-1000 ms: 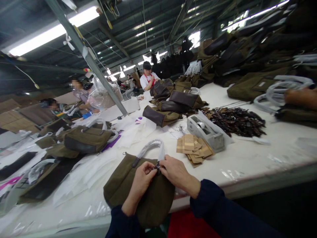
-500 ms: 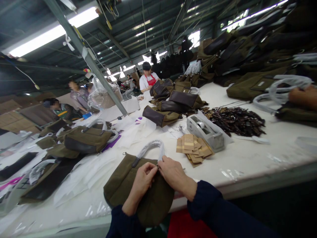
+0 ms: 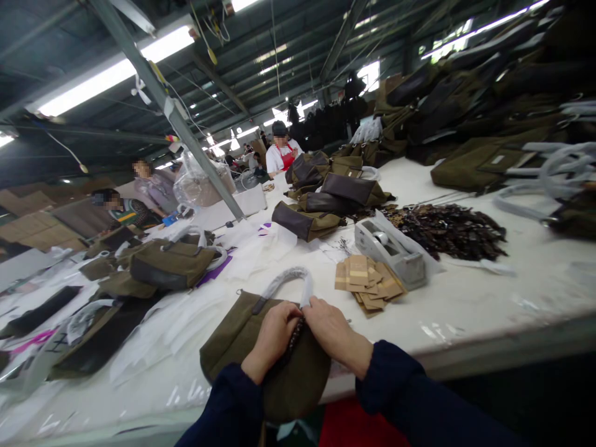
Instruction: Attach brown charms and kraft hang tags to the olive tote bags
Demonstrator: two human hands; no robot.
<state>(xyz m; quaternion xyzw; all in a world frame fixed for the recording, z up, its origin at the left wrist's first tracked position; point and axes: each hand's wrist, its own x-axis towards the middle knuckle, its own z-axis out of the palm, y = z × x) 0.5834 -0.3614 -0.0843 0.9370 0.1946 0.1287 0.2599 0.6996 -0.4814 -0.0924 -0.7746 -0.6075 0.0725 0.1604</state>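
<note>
Olive handbag [image 3: 233, 338] in the grasp of both hands [image 3: 274, 335] at the base of its wrapped handle [image 3: 308, 287]

One bare left hand [image 3: 274, 332] and one bare right hand [image 3: 333, 326] — two in all — are touching one olive-green fabric bag [image 3: 228, 335]; the heaped bags [image 3: 170, 264] are overlapping past counting. One boxy grey tape dispenser [image 3: 395, 257] and one slanting grey metal post [image 3: 187, 136] are showing, while flat brown paper cards [image 3: 367, 282] and dark-brown strips [image 3: 447, 230] are lying too jumbled for counting.

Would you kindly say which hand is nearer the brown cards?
Right: the right hand is left of the brown cards, toward the wearer; the left hand is farther left.
</note>
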